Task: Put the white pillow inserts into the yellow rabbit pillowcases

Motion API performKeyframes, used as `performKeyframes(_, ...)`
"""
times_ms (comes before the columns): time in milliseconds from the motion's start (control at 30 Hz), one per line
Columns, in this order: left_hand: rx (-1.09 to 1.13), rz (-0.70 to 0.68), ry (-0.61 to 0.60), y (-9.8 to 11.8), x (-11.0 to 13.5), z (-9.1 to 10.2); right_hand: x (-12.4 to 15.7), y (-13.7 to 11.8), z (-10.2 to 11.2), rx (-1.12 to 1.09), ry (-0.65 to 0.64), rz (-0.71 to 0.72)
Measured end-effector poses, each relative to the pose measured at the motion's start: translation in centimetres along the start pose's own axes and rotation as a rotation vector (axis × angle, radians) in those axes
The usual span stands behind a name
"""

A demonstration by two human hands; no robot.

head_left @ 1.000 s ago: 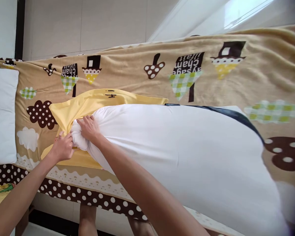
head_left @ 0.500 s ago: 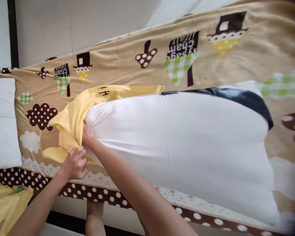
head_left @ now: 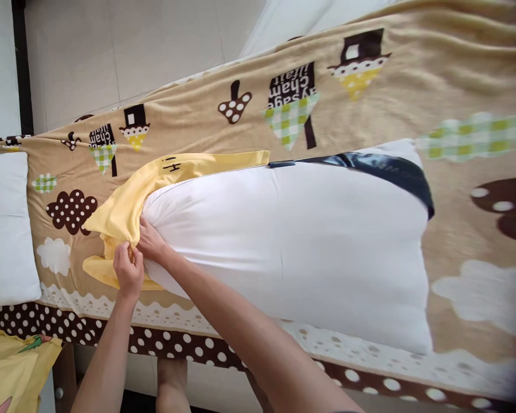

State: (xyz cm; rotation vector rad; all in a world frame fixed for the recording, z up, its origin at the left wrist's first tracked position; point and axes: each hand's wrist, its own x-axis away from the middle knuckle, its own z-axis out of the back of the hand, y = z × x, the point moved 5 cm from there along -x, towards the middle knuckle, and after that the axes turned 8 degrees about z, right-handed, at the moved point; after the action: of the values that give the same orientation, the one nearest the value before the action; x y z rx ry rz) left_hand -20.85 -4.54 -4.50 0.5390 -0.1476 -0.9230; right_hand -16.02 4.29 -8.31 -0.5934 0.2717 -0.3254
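A long white pillow (head_left: 292,241) lies along the bed. Its left end sits in the mouth of a yellow pillowcase (head_left: 129,201). My left hand (head_left: 128,271) pinches the lower edge of the yellow pillowcase at the pillow's corner. My right hand (head_left: 151,242) presses on the white pillow's corner, right beside the left hand, with its fingertips at the case's edge. A dark blue strip (head_left: 382,166) runs along the pillow's far side.
A tan blanket (head_left: 241,120) with brown, green and yellow patterns covers the bed. A second white pillow (head_left: 4,229) lies at the left. Another yellow cloth (head_left: 12,367) hangs at the lower left. My feet (head_left: 172,381) stand on the floor by the bed edge.
My left hand has moved up and right to meet my right hand at the pillow's corner. The yellow case now covers more of the corner. The view has shifted.
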Motion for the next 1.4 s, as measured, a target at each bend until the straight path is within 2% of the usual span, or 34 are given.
performKeyframes(67, -0.06, -0.016, -0.01, -0.4, 0.1, -0.2, 0.0, 0.0, 0.5, 0.016, 0.025, -0.021)
performKeyframes(133, -0.158, 0.024, -0.018, -1.7, 0.0, -0.4, 1.6, -1.0, 1.3, 0.074, 0.077, -0.071)
performKeyframes(233, -0.234, 0.046, -0.084, -3.2, 0.0, -0.6, 7.2, -4.4, 1.9, 0.183, 0.163, -0.179)
performKeyframes(333, -0.303, 0.053, -0.101, -3.1, 0.5, -0.4, 13.5, -7.6, 0.5, 0.298, 0.128, -0.202)
performKeyframes(433, -0.442, 0.066, -0.071, -2.2, 1.7, 0.4, 16.3, -7.9, -0.7, 0.388, 0.127, -0.175)
performKeyframes(533, -0.588, 0.182, 0.058, -2.1, 2.8, 1.9, 15.1, -6.5, -0.6, 0.351, 0.195, -0.062)
performKeyframes(600, -0.612, 0.264, 0.095, -2.5, 3.4, 2.5, 13.5, -5.5, 0.2, 0.285, 0.215, -0.056)
performKeyframes(767, -0.434, 0.45, -0.166, -2.6, 3.0, 1.9, 9.3, -4.6, 2.9, 0.087, 0.124, -0.169)
performKeyframes(833, -0.288, 0.488, -0.195, -1.7, 2.3, 2.5, 7.4, -4.8, 3.8, 0.027, 0.069, -0.179)
performKeyframes(933, -0.024, 0.412, -0.206, 0.8, 1.2, 3.8, 4.5, -4.7, 3.8, -0.035, 0.023, -0.178)
performKeyframes(1033, 0.131, 0.357, -0.241, 2.6, 1.4, 4.1, 2.9, -4.3, 2.0, -0.111, 0.001, -0.144)
performKeyframes(1133, 0.125, 0.377, -0.165, 2.0, 2.5, 3.3, 3.6, -4.9, -0.5, -0.203, -0.047, -0.007)
performKeyframes(1233, -0.013, 0.384, -0.035, -0.5, 4.0, 2.7, 7.0, -6.0, -1.0, -0.258, -0.036, 0.148)
performKeyframes(1333, -0.094, 0.349, -0.109, -2.7, 5.4, 1.9, 11.2, -5.2, 1.5, -0.362, -0.012, 0.203)
performKeyframes(1400, -0.144, 0.297, -0.177, -2.8, 5.9, 1.6, 13.0, -2.0, 4.6, -0.348, 0.049, 0.07)
